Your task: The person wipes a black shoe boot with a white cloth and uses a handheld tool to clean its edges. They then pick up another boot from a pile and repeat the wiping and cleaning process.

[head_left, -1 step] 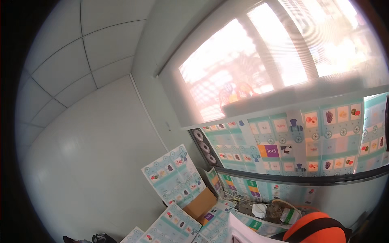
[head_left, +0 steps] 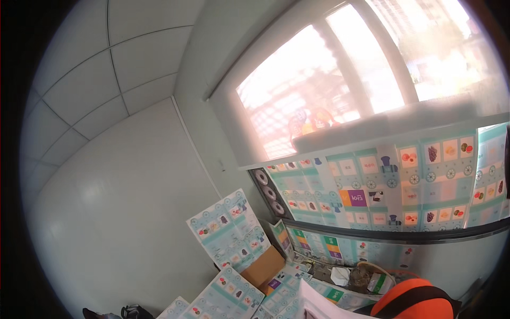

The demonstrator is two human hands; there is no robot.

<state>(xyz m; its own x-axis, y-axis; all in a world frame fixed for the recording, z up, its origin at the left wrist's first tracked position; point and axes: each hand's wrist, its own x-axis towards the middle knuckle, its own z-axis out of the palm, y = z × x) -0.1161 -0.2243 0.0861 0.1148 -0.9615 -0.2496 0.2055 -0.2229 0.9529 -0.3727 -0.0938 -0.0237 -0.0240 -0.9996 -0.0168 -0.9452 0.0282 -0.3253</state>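
Note:
Neither of my hands shows in the head view. At the lower edge, a white pointed sheet or cloth rises into sight; its kind is hard to make out. Beside it on the right is a rounded orange thing with black bands. Left of these, a brown cardboard piece leans among pale blue sheets printed with fruit pictures, one sheet standing upright and another lying lower down. A shelf or tray behind the orange thing bears a white piece and a green-and-white box.
A bright window with a pale blind fills the upper right. Below it, fruit-printed sheets cover the wall above a dark rail. Donut-like rings show at that rail's left end. Dark bags or cloth lie at the lower left.

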